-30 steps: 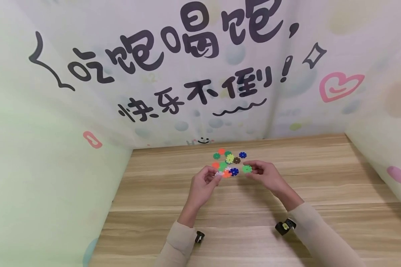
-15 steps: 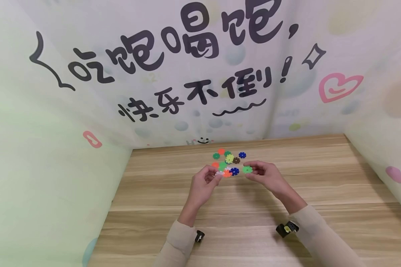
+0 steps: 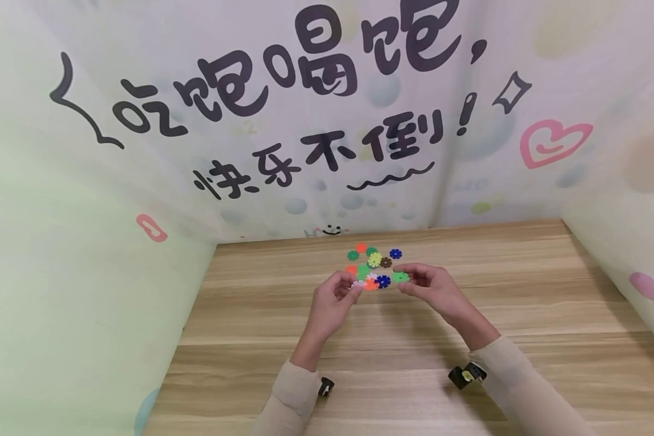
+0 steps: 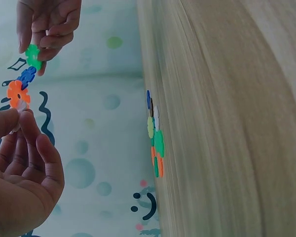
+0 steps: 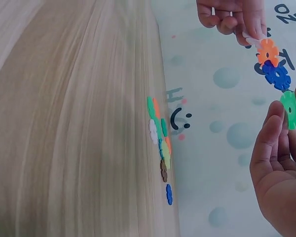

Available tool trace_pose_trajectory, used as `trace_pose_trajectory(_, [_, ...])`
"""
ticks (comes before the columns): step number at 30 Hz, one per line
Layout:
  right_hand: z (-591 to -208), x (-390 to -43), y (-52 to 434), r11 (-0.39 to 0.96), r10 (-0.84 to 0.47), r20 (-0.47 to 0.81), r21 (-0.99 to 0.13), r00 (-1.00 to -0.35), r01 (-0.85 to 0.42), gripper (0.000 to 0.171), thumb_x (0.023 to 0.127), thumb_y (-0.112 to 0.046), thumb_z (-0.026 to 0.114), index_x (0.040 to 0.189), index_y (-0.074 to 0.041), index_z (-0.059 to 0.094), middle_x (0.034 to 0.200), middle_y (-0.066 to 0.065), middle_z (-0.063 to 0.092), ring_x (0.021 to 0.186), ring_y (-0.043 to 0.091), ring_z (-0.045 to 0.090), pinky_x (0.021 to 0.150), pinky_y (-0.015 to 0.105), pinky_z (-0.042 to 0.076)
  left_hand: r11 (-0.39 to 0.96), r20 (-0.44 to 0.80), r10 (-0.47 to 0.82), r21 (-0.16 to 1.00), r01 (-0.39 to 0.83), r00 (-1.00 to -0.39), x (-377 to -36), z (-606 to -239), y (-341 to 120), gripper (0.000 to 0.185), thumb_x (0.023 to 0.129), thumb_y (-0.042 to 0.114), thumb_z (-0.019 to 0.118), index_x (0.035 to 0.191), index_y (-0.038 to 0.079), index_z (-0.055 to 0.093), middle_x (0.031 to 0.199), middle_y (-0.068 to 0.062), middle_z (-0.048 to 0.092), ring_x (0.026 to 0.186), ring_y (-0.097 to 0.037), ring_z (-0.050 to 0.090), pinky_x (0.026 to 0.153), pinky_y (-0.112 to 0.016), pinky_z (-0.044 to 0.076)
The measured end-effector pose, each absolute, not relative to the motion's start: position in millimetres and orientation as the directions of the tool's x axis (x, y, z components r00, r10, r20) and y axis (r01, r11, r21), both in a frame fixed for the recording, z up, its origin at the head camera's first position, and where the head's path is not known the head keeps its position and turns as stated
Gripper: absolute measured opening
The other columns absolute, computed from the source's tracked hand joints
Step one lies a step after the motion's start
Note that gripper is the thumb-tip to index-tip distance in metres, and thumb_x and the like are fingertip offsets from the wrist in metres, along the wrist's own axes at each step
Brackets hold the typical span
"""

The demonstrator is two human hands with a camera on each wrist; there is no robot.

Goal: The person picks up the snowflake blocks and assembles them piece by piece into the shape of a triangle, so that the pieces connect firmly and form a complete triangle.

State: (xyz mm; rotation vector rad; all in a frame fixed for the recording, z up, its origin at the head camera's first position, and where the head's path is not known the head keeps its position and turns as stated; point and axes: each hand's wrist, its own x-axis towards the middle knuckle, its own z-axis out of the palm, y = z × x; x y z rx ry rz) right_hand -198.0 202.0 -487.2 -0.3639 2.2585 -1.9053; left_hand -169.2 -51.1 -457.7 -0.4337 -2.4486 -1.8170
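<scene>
The left hand is raised above the wooden table, its thumb and forefinger pinching the white disc at the near end of a short chain of snowflake discs; the other fingers curl loosely behind. From the white disc the chain runs on through an orange disc to a blue disc, each slotted into the next. The right hand, just to the other side, pinches a green disc between thumb and fingertips, holding it right at the blue disc's free edge; the left wrist view shows the two touching or very nearly so, and whether they are already slotted together cannot be told. The right wrist view shows the same line from the other side: green disc, blue, orange, white.

Beyond both hands, lying flat on the table, is a loose cluster of discs in red, green, yellow-green, brown and blue. Behind the cluster rises a pale wall printed with large dark characters, bubbles and a pink heart. Both forearms wear beige sleeves.
</scene>
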Motion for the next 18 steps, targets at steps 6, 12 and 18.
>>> trace_pose_trajectory(6, [-485,-197,200,0.167,-0.302,0.053,-0.980,-0.952,-0.108,0.043,0.092,-0.022,0.075,0.128,-0.003,0.064,0.103,0.016,0.062,0.086,0.023,0.057,0.070,0.026,0.054,0.263,0.222,0.189,0.927,0.268,-0.956,-168,-455,-51,0.015,0.096,0.007,0.067,0.106,-0.004,0.063,0.091,-0.015,0.067,0.079,-0.028,0.065,0.069,-0.023,0.055])
trace_pose_trajectory(12, [-483,-197,197,0.183,-0.311,0.048,-0.977,-0.949,-0.110,0.038,0.092,-0.020,0.075,0.127,-0.008,0.067,0.105,0.015,0.063,0.087,0.024,0.056,0.070,0.028,0.054,0.268,0.227,0.201,0.923,0.276,-0.953,-166,-451,-51,0.014,0.096,0.006,0.067,0.105,-0.004,0.063,0.091,-0.017,0.067,0.079,-0.029,0.066,0.069,-0.024,0.056])
trace_pose_trajectory(18, [-482,-196,196,0.184,-0.312,0.040,-0.978,-0.949,-0.102,0.038,0.092,-0.019,0.075,0.127,-0.006,0.066,0.101,0.016,0.061,0.086,0.025,0.053,0.066,0.027,0.052,0.297,0.200,0.195,0.921,0.252,-0.960,-174,-465,-51,0.015,0.096,0.009,0.067,0.106,-0.002,0.064,0.093,-0.015,0.067,0.081,-0.028,0.066,0.069,-0.024,0.056])
